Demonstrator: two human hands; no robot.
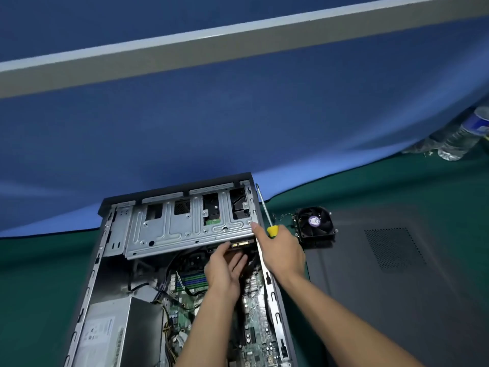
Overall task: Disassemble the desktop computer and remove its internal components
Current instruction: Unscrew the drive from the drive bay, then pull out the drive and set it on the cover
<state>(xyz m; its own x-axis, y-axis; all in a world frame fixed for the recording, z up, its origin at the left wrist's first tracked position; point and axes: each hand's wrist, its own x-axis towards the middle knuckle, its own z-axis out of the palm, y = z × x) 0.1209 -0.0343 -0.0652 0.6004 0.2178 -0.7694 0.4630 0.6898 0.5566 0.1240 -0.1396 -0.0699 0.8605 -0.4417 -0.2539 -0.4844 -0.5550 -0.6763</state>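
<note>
While the computer case [182, 274] lies open on its side on the green-covered worktop [397, 186], both bare hands are seen reaching into its upper right corner. The left hand [225, 268] is held inside the case, just below the tilted metal drive cage [190, 223], with its fingers stretched toward a dark part under the cage edge; whether that grip is closed on anything cannot be told, as the fingertips are hidden by shadow and cables. The right hand [280, 250] is placed at the right rim of the case, its grip closed around the yellow handle of a screwdriver [264, 210], whose shaft points up and away along the case edge. The thumb of that hand is pressed against the lower right corner of the drive cage.

Inside the case, a green circuit board [254, 321] with blue and black memory slots is seen beneath the arms, and a grey power supply [116, 332] sits in the lower left part. Black cables are looped between the cage and the board.

To the right of the case, a black cooling fan [315, 223] with a purple label is seen lying on the far edge of a dark grey side panel [391, 287] that rests flat on the worktop. Clear plastic bottles [460, 136] are seen at the far right, against a blue partition [238, 128].
</note>
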